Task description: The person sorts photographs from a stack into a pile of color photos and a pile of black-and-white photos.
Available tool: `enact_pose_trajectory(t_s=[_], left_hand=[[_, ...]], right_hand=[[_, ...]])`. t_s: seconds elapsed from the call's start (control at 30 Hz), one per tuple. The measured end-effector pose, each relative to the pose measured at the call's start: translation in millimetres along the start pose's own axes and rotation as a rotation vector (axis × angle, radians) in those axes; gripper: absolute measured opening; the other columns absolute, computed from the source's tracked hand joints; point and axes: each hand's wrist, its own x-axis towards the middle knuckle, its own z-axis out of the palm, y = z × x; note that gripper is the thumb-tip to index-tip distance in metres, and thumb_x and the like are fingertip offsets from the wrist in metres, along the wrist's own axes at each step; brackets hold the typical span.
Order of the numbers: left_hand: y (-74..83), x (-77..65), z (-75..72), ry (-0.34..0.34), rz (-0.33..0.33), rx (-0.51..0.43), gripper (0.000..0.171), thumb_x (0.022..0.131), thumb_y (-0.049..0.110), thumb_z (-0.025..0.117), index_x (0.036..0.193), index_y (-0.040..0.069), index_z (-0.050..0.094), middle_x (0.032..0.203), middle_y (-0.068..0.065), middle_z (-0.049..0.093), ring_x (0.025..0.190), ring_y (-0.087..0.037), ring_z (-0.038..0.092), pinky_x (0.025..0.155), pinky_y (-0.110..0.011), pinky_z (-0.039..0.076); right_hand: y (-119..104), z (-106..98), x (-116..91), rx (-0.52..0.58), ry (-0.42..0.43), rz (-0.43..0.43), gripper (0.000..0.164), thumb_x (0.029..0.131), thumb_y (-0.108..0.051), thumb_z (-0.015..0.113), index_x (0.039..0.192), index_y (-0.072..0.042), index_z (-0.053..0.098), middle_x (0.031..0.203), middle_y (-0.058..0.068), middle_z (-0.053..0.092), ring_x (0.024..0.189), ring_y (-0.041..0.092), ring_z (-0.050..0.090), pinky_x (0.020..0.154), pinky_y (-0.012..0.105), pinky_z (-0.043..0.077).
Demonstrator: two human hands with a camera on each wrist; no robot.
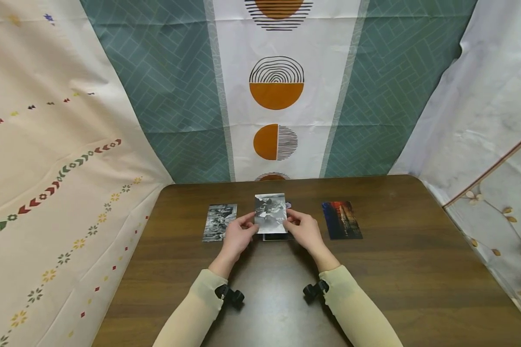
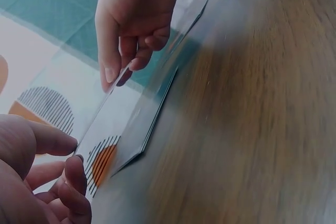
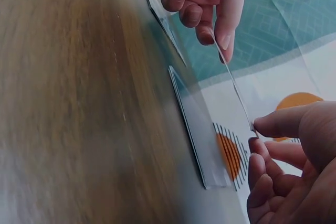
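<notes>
- Fingers (image 2: 76,176) and thumb of the left hand (image 1: 237,235) are pinched on one side edge of the photo (image 1: 271,213); the opposite edge is pinched likewise by the right hand (image 1: 306,230).
- The photo is held in the air, apart from the pile (image 3: 191,129) on the table (image 1: 417,270), between the left print (image 1: 219,222) and the right print (image 1: 342,220).
- Very little weight is to be expected; it is thin, and its edge is seen nearly straight in the wrist views, so moderate stiffness can be assumed.
- A crease could be made if the hands were pressed together; smudges could be left on the picture, and the narrow edges may slip.
- The side edges are judged the best hold, gripped lightly on the lower half, as shown, with the middle left untouched.
</notes>
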Motion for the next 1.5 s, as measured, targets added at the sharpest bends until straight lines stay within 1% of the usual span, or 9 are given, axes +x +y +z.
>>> enact_pose_trajectory(t_s=[0.17,0.4,0.63,0.77,0.9,1.03,1.2,1.33,1.5], left_hand=[[-3.7,-1.1,-16.5,0.019,0.003,0.041,0.047,0.092,0.008,0.074,0.14,0.007,0.072,0.091,-0.005,0.064,0.058,-0.012,0.057,0.051,-0.026,0.045],[-9.2,-3.7,-43.3,0.037,-0.008,0.057,0.046,0.094,0.009,0.075,0.14,0.008,0.072,0.088,-0.004,0.064,0.058,-0.013,0.055,0.051,-0.026,0.043],[-20.0,-5.8,-72.2,0.084,-0.009,0.109,0.045,0.095,0.011,0.075,0.139,0.006,0.072,0.089,-0.005,0.065,0.06,-0.012,0.055,0.053,-0.025,0.043],[-25.4,-7.4,-87.0,0.12,-0.011,0.14,0.044,0.095,0.011,0.076,0.138,0.005,0.072,0.092,-0.007,0.065,0.066,-0.013,0.055,0.058,-0.026,0.043],[-30.5,-8.2,-99.3,0.152,-0.015,0.163,0.043,0.095,0.012,0.076,0.137,0.004,0.073,0.095,-0.007,0.065,0.076,-0.016,0.054,0.064,-0.027,0.042],[-35.1,-7.3,-108.6,0.188,-0.029,0.176,0.043,0.095,0.013,0.077,0.137,0.004,0.073,0.096,-0.007,0.065,0.082,-0.018,0.053,0.068,-0.027,0.041],[-38.8,-6.2,-116.8,0.218,-0.049,0.175,0.044,0.095,0.014,0.077,0.137,0.004,0.073,0.096,-0.006,0.063,0.083,-0.019,0.053,0.066,-0.026,0.04],[-41.9,-6.3,-122.7,0.227,-0.059,0.175,0.044,0.095,0.013,0.077,0.137,0.003,0.073,0.094,-0.005,0.061,0.081,-0.018,0.052,0.064,-0.025,0.039],[-45.3,-5.8,-127.9,0.226,-0.078,0.191,0.043,0.096,0.014,0.076,0.137,0.003,0.073,0.093,-0.003,0.059,0.082,-0.018,0.051,0.064,-0.026,0.04]], right_hand=[[-5.6,13.0,1.8,0.009,-0.029,-0.023,0.043,0.096,-0.016,0.076,0.138,-0.005,0.073,0.098,0.002,0.075,0.089,0.021,0.066,0.079,0.038,0.05],[-18.1,35.6,4.2,0.029,-0.052,-0.046,0.042,0.095,-0.013,0.076,0.136,-0.004,0.074,0.094,0.0,0.076,0.087,0.018,0.069,0.078,0.036,0.052],[-33.7,62.6,8.8,0.031,-0.088,-0.091,0.043,0.093,-0.012,0.075,0.135,-0.002,0.074,0.092,0.0,0.075,0.081,0.012,0.067,0.077,0.033,0.051],[-44.1,77.4,9.5,0.041,-0.12,-0.101,0.044,0.092,-0.011,0.073,0.135,-0.001,0.073,0.092,0.0,0.073,0.08,0.01,0.063,0.077,0.032,0.05],[-53.1,92.0,8.7,0.026,-0.117,-0.106,0.043,0.091,-0.011,0.073,0.133,-0.001,0.074,0.092,-0.001,0.073,0.079,0.009,0.062,0.077,0.032,0.051],[-58.7,107.3,8.4,0.0,-0.113,-0.109,0.044,0.09,-0.012,0.073,0.133,-0.002,0.075,0.091,-0.002,0.074,0.077,0.007,0.062,0.076,0.031,0.051],[-63.1,123.8,8.0,-0.015,-0.112,-0.099,0.045,0.091,-0.013,0.073,0.135,-0.004,0.074,0.092,-0.003,0.075,0.078,0.006,0.063,0.077,0.032,0.052],[-66.3,131.2,6.7,-0.032,-0.106,-0.087,0.044,0.091,-0.014,0.073,0.134,-0.006,0.075,0.092,-0.005,0.075,0.079,0.007,0.063,0.079,0.033,0.053],[-69.6,136.6,6.6,-0.071,-0.111,-0.084,0.043,0.091,-0.014,0.073,0.134,-0.008,0.076,0.093,-0.005,0.075,0.083,0.011,0.066,0.08,0.035,0.053]])
